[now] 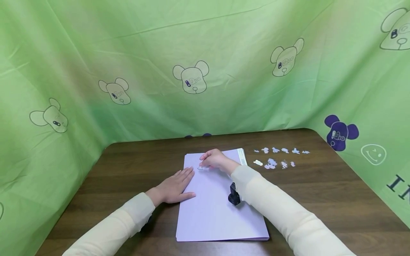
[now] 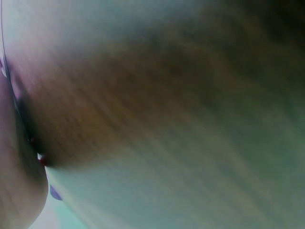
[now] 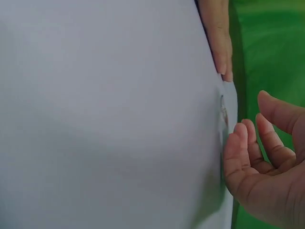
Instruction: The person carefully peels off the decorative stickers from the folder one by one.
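Note:
A large pale lavender paper pad (image 1: pixel 214 217) lies on the wooden table. My left hand (image 1: pixel 175 185) rests flat on its left edge, fingers straight and thumb spread. Near the top of the pad, a small, pale cut-out sticker (image 1: pixel 200 168) lies on the paper. Just beside it is my right hand (image 1: pixel 217 160). In the right wrist view that hand (image 3: pixel 267 176) has loosely bent fingers and a thumb standing apart, nothing visible between them, and the sticker (image 3: pixel 224 112) lies on the sheet by the fingertips. The left wrist view is mostly blurred.
Right of the pad, several small cut-out pieces (image 1: pixel 271 164) lie in two rows on the table (image 1: pixel 320 199). A white label strip (image 1: pixel 241 156) runs along the pad's upper right edge. Green printed cloth (image 1: pixel 224 106) hangs behind the table. A black wrist camera (image 1: pixel 234 195) sits under the right sleeve.

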A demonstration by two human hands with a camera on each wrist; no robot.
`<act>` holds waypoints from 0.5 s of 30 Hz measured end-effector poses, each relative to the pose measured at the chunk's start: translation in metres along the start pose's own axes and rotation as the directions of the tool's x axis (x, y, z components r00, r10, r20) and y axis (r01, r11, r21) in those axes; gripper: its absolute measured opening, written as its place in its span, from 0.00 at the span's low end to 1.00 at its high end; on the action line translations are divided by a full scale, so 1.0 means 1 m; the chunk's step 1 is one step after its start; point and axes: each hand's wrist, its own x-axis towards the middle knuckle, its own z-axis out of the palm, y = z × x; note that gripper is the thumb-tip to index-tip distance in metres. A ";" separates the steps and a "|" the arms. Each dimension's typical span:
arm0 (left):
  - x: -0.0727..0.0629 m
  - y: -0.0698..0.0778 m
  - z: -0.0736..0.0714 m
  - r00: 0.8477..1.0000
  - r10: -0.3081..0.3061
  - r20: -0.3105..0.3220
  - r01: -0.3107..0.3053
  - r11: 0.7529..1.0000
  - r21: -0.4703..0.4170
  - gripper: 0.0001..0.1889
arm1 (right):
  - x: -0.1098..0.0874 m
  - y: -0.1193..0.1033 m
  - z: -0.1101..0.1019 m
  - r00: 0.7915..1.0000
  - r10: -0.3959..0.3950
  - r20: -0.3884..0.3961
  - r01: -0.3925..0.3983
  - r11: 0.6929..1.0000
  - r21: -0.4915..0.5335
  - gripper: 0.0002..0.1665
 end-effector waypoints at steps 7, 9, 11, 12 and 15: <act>0.001 -0.001 0.001 1.000 0.008 -0.002 -0.008 1.000 0.006 0.48 | 0.006 0.007 0.006 1.000 -0.014 -0.025 0.013 1.000 -0.017 0.17; 0.001 -0.001 0.001 1.000 0.009 -0.003 -0.009 1.000 0.006 0.48 | 0.006 0.008 0.005 0.999 -0.011 -0.032 0.010 1.000 -0.025 0.17; 0.001 -0.001 0.001 1.000 0.007 0.002 -0.007 1.000 0.012 0.48 | 0.007 0.009 0.005 0.999 -0.008 -0.036 0.007 0.999 -0.036 0.17; 0.001 -0.001 0.000 1.000 0.005 0.003 -0.005 1.000 0.014 0.48 | 0.007 0.010 0.004 0.999 -0.011 -0.035 0.009 0.999 -0.045 0.17; 0.000 -0.001 0.000 1.000 0.005 0.007 -0.005 1.000 0.018 0.47 | 0.009 0.013 0.003 0.999 -0.023 -0.035 0.020 0.996 -0.088 0.16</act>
